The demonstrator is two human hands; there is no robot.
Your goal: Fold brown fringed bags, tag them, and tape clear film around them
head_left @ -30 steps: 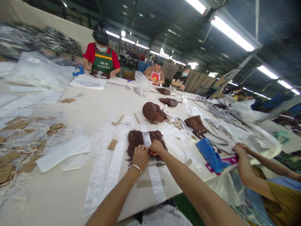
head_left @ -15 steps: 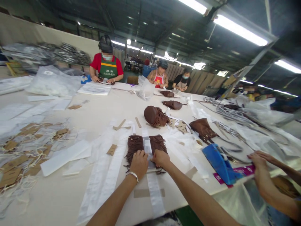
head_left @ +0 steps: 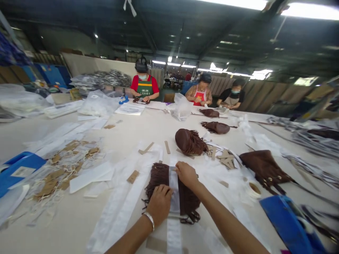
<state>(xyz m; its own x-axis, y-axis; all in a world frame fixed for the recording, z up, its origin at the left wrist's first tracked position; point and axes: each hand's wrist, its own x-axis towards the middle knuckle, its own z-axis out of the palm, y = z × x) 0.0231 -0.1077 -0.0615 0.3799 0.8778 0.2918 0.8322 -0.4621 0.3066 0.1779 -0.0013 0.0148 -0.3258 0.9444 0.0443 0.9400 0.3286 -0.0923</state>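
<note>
A brown fringed bag (head_left: 187, 197) lies on the table in front of me, its fringe spread to both sides. A pale, translucent strip (head_left: 174, 195) runs down its middle, and a longer white strip (head_left: 174, 234) extends below towards me. My left hand (head_left: 159, 204), with a silver bracelet at the wrist, presses the bag beside the strip's left edge, fingers curled and together. My right hand (head_left: 187, 174) is closed at the strip's top end, thumb and fingers pinching there. The fingertips of both hands are partly hidden.
Brown tags with strings (head_left: 57, 176) and white cards (head_left: 91, 176) lie at left. Further brown bags (head_left: 265, 167) and a tape roll (head_left: 254, 189) are at right. Blue tape dispensers (head_left: 287, 220) stand on both sides. Several co-workers (head_left: 144, 86) work across the table.
The view has turned left and dropped, losing the co-worker's arms at right. My right hand has moved up to the strip's top end; my left hand stays low on the bag, at its left.
</note>
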